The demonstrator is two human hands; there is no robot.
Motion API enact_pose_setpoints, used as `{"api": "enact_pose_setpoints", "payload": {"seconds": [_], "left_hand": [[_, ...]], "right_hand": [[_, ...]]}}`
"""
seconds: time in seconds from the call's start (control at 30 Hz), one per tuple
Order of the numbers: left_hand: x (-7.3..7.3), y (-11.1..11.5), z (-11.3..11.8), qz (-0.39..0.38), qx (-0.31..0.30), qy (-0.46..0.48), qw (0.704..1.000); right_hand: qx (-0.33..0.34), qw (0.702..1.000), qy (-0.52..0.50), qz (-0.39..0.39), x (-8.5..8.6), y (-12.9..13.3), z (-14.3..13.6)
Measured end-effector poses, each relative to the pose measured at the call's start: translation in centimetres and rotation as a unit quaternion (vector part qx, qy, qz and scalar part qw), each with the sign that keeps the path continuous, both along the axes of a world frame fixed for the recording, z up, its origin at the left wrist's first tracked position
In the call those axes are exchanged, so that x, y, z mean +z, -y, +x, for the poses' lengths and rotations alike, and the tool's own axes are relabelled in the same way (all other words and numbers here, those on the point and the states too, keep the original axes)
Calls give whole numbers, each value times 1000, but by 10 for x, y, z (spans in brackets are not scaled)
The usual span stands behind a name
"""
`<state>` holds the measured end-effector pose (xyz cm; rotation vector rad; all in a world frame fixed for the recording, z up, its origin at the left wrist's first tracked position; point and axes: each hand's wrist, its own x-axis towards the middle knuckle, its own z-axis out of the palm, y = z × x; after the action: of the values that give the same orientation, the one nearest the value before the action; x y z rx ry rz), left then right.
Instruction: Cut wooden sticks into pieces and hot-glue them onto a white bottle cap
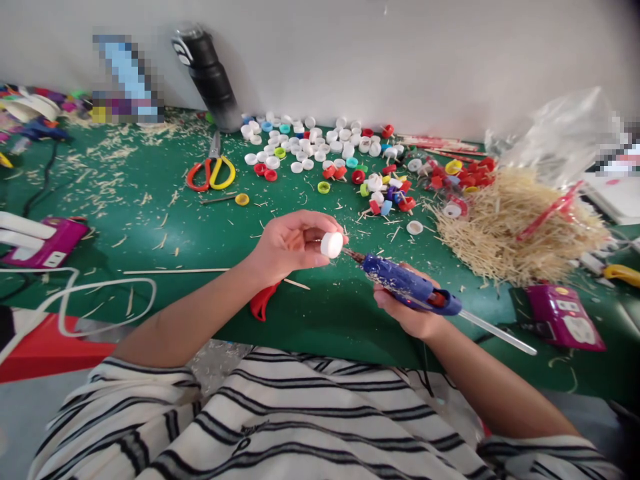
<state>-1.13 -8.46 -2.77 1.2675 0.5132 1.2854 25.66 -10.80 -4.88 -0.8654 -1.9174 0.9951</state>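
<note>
Between the thumb and fingers of my left hand [295,243] is a white bottle cap [332,245], held above the green table [310,307]. My right hand [407,313] is wrapped round a blue hot glue gun [400,280]. The gun's nozzle points left and is close to the cap; whether they touch I cannot tell. A clear glue stick [500,332] sticks out of the gun's back end. Under my left wrist lie a thin wooden stick [175,271] and a red curved thing [263,301], partly hidden by the arm.
Many loose bottle caps [320,143] lie at the back. Scissors [213,170] are left of them, near a black bottle [207,77]. A heap of thin wooden sticks [520,227] is at right, by a plastic bag [555,133]. Magenta power strips [565,317] sit on both sides.
</note>
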Motion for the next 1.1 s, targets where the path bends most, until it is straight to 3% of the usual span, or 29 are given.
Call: {"api": "enact_pose_setpoints", "payload": {"seconds": [0.2, 0.7, 1.1], "left_hand": [[-2, 0, -2, 37, -11, -16, 999], [0, 1, -2, 39, -18, -26, 999], [-1, 2, -4, 56, -2, -42, 998]], "right_hand": [[-1, 1000, 17, 19, 3, 1, 0], [-3, 999, 35, 21, 20, 3, -8], [-3, 999, 40, 4, 19, 2, -8]]}}
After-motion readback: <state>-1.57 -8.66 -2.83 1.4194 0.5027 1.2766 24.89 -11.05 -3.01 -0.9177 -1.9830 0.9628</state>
